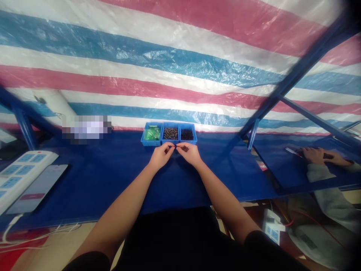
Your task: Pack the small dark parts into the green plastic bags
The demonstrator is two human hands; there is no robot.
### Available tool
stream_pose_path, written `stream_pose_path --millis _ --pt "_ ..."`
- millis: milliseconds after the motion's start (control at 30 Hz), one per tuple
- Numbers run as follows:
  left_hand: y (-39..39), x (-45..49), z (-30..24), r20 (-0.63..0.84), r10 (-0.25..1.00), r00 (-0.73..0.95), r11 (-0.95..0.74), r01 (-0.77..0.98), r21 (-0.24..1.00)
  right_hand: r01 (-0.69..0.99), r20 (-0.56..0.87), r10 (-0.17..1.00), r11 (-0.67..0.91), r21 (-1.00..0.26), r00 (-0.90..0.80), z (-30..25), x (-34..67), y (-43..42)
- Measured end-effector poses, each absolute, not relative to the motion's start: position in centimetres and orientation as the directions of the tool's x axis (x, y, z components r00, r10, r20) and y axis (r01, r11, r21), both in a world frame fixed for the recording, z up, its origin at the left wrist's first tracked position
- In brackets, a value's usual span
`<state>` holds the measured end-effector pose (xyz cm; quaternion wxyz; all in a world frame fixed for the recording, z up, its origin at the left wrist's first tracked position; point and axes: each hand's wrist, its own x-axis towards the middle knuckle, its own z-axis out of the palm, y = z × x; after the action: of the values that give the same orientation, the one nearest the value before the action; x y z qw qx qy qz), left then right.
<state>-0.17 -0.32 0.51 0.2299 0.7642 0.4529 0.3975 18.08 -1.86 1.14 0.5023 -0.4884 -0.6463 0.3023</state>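
Both my hands pinch tiny dark part (176,149), too small to identify; left hand (160,156), right hand (187,153) meet just below middle blue bin (170,123).

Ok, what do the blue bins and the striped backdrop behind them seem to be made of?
The blue bins look like moulded plastic: smooth, satin walls, even colour and crisp rims. The striped backdrop looks like woven plastic tarpaulin: a fine weave shows through its glossy, creased surface, though the exact plastic can't be told from here.
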Motion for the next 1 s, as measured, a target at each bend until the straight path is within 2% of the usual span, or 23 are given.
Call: stream_pose_path --millis 1000 --pt "-0.33 -0.25 0.28 0.381 0.884 0.27 -0.467 0.511 0.722 0.303 0.336 0.941 0.328 -0.895 -0.029 0.63 17.94 -1.74"
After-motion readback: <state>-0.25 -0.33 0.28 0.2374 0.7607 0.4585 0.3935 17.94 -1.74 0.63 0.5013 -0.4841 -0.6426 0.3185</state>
